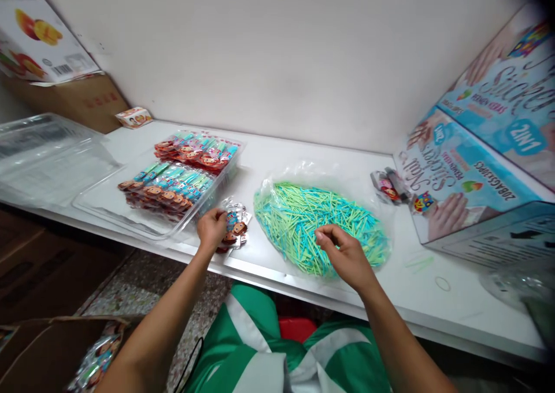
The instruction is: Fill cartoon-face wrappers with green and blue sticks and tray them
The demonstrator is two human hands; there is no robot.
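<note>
My left hand is closed on a small clear packet with a cartoon figure, held low over the white table's front edge. My right hand hovers over a heap of thin blue and green sticks lying on a clear plastic bag; its fingers are pinched together, and I cannot make out anything in them. To the left, a clear plastic tray holds rows of the same cartoon packets.
Large light-blue printed cartons stand at the right, with a few small packets beside them. Stacked clear trays and cardboard boxes sit at the far left. An open brown carton with more packets stands on the floor.
</note>
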